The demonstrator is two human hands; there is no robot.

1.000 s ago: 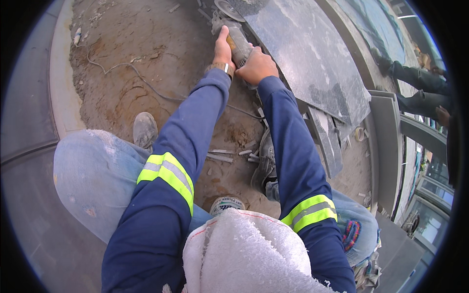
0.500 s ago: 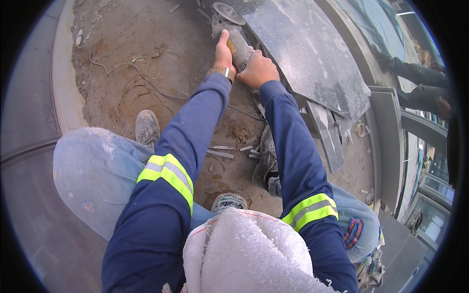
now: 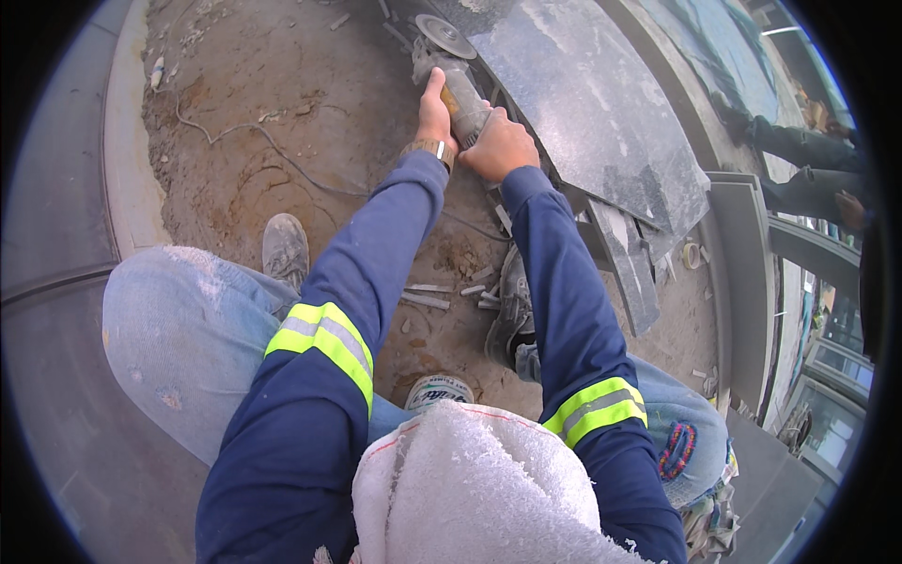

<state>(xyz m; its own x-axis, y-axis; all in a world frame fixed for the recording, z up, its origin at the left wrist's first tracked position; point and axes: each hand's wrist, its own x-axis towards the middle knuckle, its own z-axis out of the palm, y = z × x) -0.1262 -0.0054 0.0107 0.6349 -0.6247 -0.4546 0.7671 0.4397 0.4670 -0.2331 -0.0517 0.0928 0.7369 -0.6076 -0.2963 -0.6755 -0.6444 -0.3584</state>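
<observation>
Navy sleeves w/ yellow-silver reflective bands; dark grey stone slab at 1 o'clock; white towel; faded blue jeans.

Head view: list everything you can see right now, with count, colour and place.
Angle grinder: one, grey, top centre, held at the slab's edge.
Stone slab: one, dark grey, upper right, lying on the ground.
Stone offcuts: several, grey, below the slab.
Cable: one, pale, across the dirt, upper left.
Curb: one, pale, curved, left.
Towel: one, white, bottom centre.
Shoes: two, grey, dusty, centre.
Another person's sleeve: dark, far right.
Left hand: on the grinder.
Right hand: on the grinder's body.
</observation>
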